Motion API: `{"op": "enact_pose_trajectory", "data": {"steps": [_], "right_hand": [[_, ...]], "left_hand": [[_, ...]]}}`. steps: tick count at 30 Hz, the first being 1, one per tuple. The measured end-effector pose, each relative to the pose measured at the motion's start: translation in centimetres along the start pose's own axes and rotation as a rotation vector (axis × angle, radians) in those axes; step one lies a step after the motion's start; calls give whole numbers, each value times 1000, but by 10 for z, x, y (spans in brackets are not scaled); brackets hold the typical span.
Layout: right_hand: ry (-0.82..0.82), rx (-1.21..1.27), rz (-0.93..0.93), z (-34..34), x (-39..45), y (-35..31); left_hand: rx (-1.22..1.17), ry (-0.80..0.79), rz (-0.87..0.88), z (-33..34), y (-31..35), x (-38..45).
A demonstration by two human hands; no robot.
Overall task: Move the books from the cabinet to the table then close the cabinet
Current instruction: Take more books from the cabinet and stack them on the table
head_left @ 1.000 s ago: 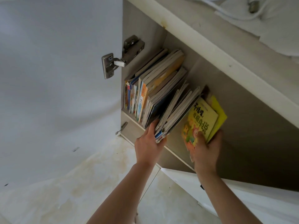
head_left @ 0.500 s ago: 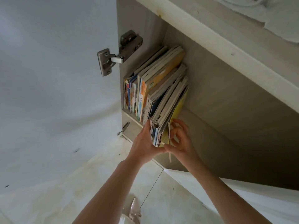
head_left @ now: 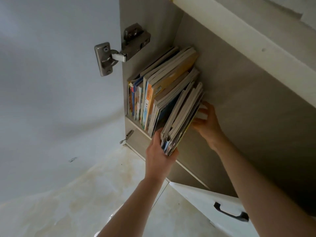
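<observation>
At the left the white cabinet door (head_left: 56, 93) stands open on its metal hinge (head_left: 118, 53), as before. The upright books (head_left: 153, 93) stay against the cabinet's (head_left: 239, 93) left wall. Since half a second ago the leaning bundle (head_left: 181, 120) has tipped further out. An orange spine carries print too blurred to read. The left hand (head_left: 160, 156) grips the bundle's near bottom corner, fingers curled under it. The right hand (head_left: 206, 122) has shifted from the near edge to the bundle's right face, fingers curled against the pages.

Paper books (head_left: 171, 93) with glossy covers, matt wood-grain cabinet (head_left: 222, 82), brushed-metal hinge (head_left: 119, 53), glossy floor tiles (head_left: 85, 194).
</observation>
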State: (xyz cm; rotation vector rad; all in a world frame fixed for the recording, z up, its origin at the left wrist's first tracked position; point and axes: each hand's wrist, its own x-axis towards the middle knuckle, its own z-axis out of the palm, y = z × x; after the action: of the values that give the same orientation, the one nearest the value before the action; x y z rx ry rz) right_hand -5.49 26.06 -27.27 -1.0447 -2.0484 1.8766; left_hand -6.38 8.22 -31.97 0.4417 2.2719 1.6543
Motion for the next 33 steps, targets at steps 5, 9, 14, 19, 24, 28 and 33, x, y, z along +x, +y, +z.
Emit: {"op": "enact_pose_trajectory", "data": {"steps": [5,9,14,19,24,28,33], "right_hand": [[-122,-229,89,-11,35,-12],[-97,-240,85,-4,27,-8],[-144,-172,138,-9,5,22],[-154,-147,214,-11,3,19],[-124,-280,214,1,6,-5],[-103,-281,140,3,-5,-5],[-75,-338,121,6,-43,-19]], "left_hand": [[-25,-26,0,-5,-5,2],[-33,-42,-4,-13,-11,-2],[-58,-97,33,-41,-28,-15],[-195,-177,40,-39,-23,-6],[-250,-72,26,-43,-17,2],[-236,-55,6,-47,-10,-16],[-210,-48,-30,-67,10,-44]]}}
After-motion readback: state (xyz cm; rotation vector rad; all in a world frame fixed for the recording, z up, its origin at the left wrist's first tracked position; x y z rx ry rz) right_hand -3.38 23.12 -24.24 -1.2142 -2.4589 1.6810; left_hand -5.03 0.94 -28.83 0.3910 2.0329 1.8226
